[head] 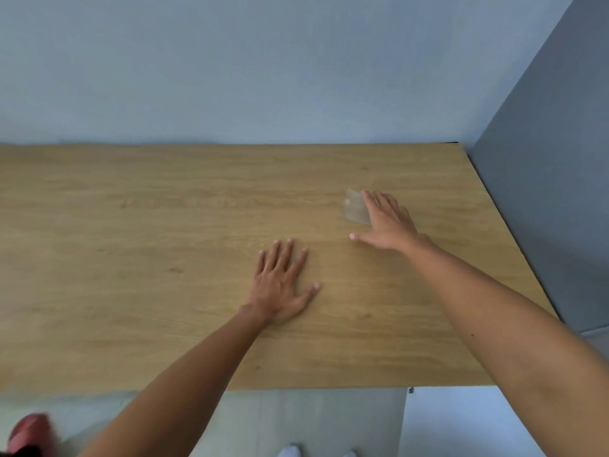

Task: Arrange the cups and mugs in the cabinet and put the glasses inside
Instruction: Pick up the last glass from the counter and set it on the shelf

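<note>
Two bare forearms reach in from the bottom edge, nearest the viewer, stretching forward over a pale oak-patterned tabletop [164,225].

The only task item in view is a clear glass [356,206], blurred and hard to make out, standing on the right half of the tabletop, well in from the edges. The right hand [385,222] is at it: fingers spread and extended, thumb held wide, the grip open and not yet closed round the glass. The fingers lie just beside or against its right side; which cannot be told. The left hand [280,285] rests flat on the wood, fingers spread, holding nothing, apart from the glass and nearer the viewer.

Likely risks: the glass is see-through and easy to misjudge, so an open hand arriving from the side could knock it over or push it along the smooth surface before the grip closes. A smooth glass held loosely could also slip when lifted.

The tabletop is otherwise bare; no cups, mugs or cabinet show here. Behind it is a plain pale blue-grey wall [263,67], meeting a darker grey wall [553,192] on the right. Below the near edge are a light floor, a blurred red shape [31,430] at the lower left, and white toes.
</note>
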`<state>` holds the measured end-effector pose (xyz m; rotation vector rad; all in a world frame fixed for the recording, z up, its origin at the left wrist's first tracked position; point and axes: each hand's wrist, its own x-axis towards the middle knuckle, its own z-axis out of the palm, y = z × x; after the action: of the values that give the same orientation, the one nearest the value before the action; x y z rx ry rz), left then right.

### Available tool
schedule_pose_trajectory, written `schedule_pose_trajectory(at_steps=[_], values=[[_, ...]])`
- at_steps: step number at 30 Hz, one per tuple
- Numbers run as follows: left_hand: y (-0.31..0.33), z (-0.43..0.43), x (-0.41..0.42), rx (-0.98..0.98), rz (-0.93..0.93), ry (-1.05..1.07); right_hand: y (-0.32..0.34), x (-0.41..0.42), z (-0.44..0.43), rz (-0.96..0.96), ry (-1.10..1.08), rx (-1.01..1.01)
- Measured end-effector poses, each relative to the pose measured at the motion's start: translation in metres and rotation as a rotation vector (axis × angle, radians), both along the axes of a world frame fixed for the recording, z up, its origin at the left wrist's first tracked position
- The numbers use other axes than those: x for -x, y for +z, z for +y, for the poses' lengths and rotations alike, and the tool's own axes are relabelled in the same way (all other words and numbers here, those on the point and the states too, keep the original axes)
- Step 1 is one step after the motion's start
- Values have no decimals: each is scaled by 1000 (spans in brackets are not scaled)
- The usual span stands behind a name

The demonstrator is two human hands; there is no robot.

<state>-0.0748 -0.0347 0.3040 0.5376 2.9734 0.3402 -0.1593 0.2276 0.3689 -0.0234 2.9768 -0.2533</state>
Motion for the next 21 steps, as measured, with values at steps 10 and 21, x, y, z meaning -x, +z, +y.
schedule_pose_trajectory(at_steps=[10,21], values=[[-3,-1,2,39,14,-20,-7,23,4,44,-30,122],[-4,0,2,52,3,-33,-6,-39,7,185,-171,419]])
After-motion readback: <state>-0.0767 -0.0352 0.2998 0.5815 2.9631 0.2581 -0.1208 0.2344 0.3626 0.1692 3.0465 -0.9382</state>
